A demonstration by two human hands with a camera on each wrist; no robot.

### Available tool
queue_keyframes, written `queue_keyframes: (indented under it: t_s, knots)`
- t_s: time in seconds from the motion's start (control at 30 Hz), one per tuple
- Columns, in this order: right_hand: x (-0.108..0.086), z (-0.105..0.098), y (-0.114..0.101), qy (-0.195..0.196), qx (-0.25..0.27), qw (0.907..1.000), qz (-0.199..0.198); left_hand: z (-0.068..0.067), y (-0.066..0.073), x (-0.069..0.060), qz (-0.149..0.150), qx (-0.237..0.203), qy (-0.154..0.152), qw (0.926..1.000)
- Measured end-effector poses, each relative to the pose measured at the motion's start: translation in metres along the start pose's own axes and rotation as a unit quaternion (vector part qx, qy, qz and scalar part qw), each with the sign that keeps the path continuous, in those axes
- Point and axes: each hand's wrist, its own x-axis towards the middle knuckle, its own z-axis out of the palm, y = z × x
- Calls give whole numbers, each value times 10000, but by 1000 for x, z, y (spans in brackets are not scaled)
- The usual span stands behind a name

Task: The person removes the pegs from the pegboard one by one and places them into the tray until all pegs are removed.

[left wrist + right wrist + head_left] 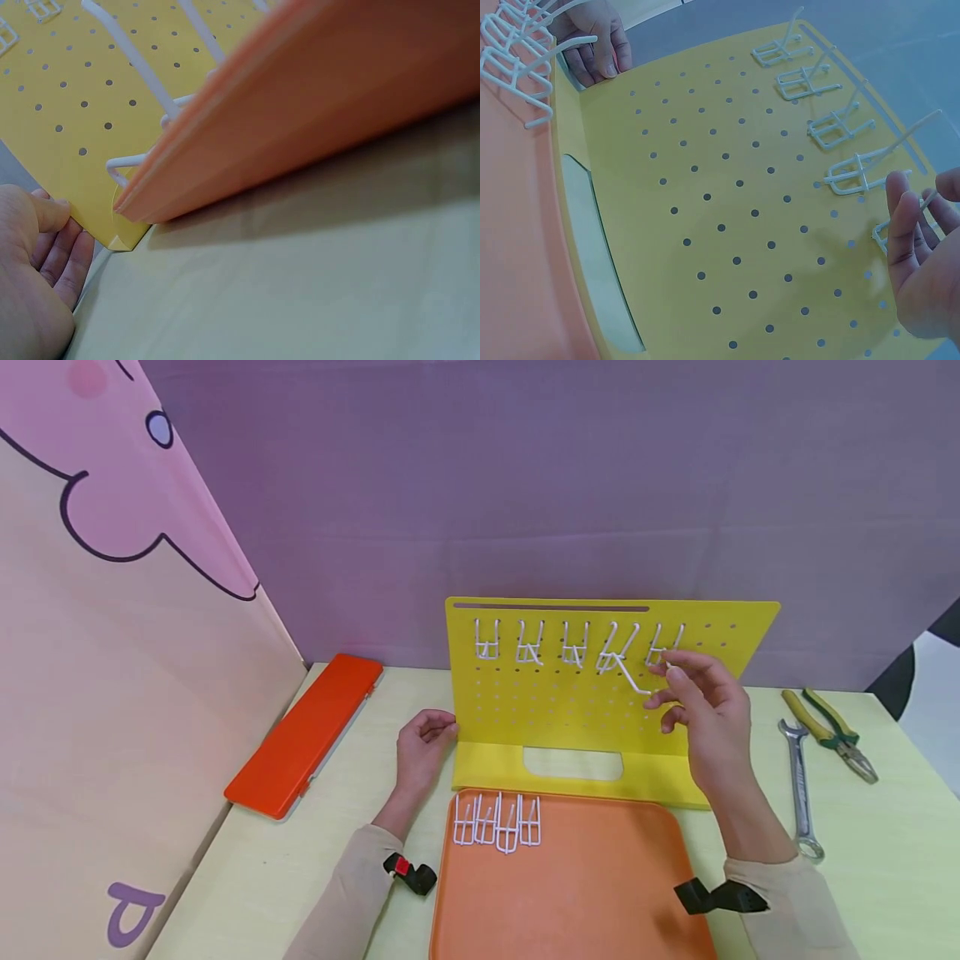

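Note:
A yellow pegboard (555, 714) stands upright, with a row of white wire hooks along its upper part. My right hand (712, 714) pinches the prong of the rightmost hook (928, 201) between thumb and fingers. That hook sits against the board, partly hidden by the fingers. Left of it hangs another white hook (617, 652), its long prong pointing down and right. My left hand (423, 747) grips the board's lower left edge; in the left wrist view its thumb (54, 213) lies at the edge, with the other fingers (64, 262) below.
In front of the board lies an orange tray (570, 893) with several white hooks (497, 822) at its far left corner. A red case (307, 735) lies to the left. A wrench (801, 785) and green-handled pliers (832, 731) are on the table at right.

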Motion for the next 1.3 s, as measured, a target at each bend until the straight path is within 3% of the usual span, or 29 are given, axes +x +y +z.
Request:
queue_keyframes:
  t_s: [0.43,0.93,1.3]
  knots:
    - [0,0,-4,286,46,9993,-228,-1,-3,0,8,-39,-20,10000]
    - [-9,0,-10,191,18,9984,-523,0,-5,1,2,-11,-11,10000]
    - [-24,-3,-11,610,-247,9976,-204,0,-3,0,-41,-21,-21,10000]
